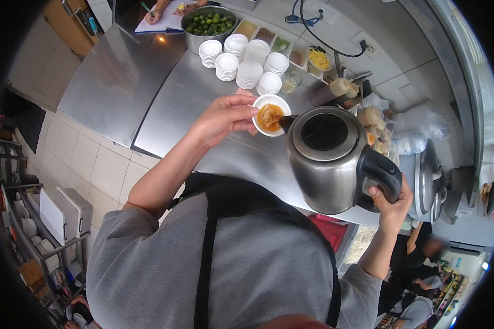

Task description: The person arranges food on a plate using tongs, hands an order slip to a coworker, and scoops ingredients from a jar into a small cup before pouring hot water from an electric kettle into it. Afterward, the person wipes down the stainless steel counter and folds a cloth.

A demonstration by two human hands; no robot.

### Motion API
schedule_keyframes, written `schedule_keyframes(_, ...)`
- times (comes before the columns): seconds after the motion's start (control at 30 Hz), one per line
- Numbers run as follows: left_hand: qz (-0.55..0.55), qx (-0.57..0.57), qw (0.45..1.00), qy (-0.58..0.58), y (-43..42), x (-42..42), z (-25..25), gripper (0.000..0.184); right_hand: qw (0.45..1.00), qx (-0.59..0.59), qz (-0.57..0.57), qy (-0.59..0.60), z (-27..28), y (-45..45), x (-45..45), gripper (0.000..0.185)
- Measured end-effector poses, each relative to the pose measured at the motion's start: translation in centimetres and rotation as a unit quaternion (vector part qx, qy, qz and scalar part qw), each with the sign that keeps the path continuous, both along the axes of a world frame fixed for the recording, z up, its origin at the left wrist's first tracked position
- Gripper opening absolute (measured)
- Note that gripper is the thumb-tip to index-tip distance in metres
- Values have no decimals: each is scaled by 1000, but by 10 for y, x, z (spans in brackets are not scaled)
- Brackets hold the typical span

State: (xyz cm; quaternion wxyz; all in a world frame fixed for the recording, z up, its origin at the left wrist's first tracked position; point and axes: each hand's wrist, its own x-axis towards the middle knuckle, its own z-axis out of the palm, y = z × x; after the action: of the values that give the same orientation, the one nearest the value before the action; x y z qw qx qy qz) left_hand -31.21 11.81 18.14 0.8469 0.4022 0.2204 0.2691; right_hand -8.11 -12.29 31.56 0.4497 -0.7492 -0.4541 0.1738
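My left hand [229, 117] grips a small white bowl [284, 104] by its left rim, with the thumb at the edge. Inside the bowl lies orange-brown liquid with a pale lump [269, 116] in it. My right hand [392, 204] is wrapped round the black handle of a steel electric kettle [324, 181]. The kettle is tilted, and its dark spout meets the bowl's right rim in this view; whether they touch I cannot tell. The bowl is held above the steel counter [230, 156].
Stacks of white dishes [250, 71] stand behind the bowl. Farther back are a pot of green limes [208, 24], ingredient tubs [281, 45] and a glass jar [291, 82]. Squeeze bottles [335, 89] crowd the right side. Another person's hand [152, 16] writes in a notebook [162, 21].
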Motion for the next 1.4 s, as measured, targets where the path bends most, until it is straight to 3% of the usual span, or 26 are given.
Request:
schedule_keyframes(0.4, 5, -9, 1000, 3, -1, 0, 4, 33, 998, 32, -33, 33, -24, -14, 4, 35)
schedule_keyframes(0.57, 15, 3, 1000, 6, 2, -1, 3, 34, 978, 162, -86, 102, -34, -20, 0, 47)
schedule_keyframes(0.7, 20, 30, 999, -5, 7, -9, -1, 36, 941, 312, -55, 120, -12, -11, 4, 51)
schedule_keyframes(0.83, 34, -4, 999, 11, 9, -23, -4, 31, 888, 454, 3, 69, 49, 17, 5, 41)
schedule_keyframes(0.93, 59, -14, 998, 33, 13, -41, -9, 28, 844, 509, 83, 148, 114, 47, 7, 15)
schedule_keyframes(1.0, 72, -17, 996, 45, 15, -52, -16, 28, 829, 518, 118, 175, 159, 70, 11, 15)
schedule_keyframes(1.03, 86, -21, 995, 42, 17, -59, -20, 32, 829, 531, 80, 153, 182, 85, 1, 15)
schedule_keyframes(1.1, 99, -25, 994, 42, 20, -72, -29, 36, 811, 545, 165, 134, 217, 113, 8, 13)
schedule_keyframes(1.13, 113, -28, 993, 30, 22, -78, -34, 36, 800, 573, 109, 138, 235, 132, 0, 12)
schedule_keyframes(1.17, 127, -32, 991, 18, 22, -85, -38, 36, 801, 542, 238, 93, 247, 144, 9, 10)
schedule_keyframes(1.2, 127, -34, 991, 23, 23, -92, -42, 36, 809, 569, 146, 17, 246, 149, -31, 22)
schedule_keyframes(1.23, 142, -36, 989, 24, 25, -98, -45, 36, 815, 574, 64, 43, 264, 175, -15, 25)
schedule_keyframes(1.27, 158, -37, 987, 24, 28, -104, -46, 36, 824, 561, 68, 28, 308, 242, 99, 24)
schedule_keyframes(1.33, 175, -35, 983, 33, 30, -114, -48, 35, 836, 546, 50, -21, 282, 216, -24, 22)
schedule_keyframes(1.4, 194, -35, 980, 43, 36, -124, -52, 35, 827, 558, 69, 9, 289, 249, -15, 24)
